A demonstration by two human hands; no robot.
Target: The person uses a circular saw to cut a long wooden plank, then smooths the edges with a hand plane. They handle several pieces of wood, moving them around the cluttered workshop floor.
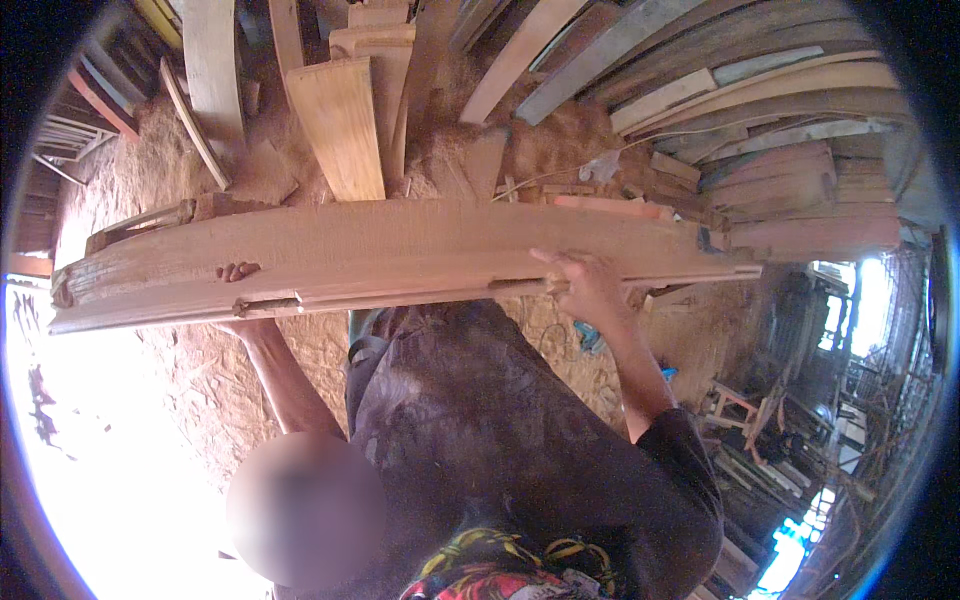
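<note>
Closest, at 6 o'clock, is bright patterned cloth (pixel 500 568). A long wooden board (pixel 400 245) spans the middle from 9 to 3 — the left hand (pixel 247 326), curled and mostly hidden, grips it toward 9; the right hand (pixel 592 288), partly closed, clasps its near edge toward 3. Beyond — a pale plank (pixel 340 125) at 11, stacked timber (pixel 765 98) at 2.

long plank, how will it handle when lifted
The plank is likely stiff, being solid-looking wood. Its ends reach well past the left hand and right hand, so it may tip if gripped off-centre. The slots in its near edge might chip.
</note>
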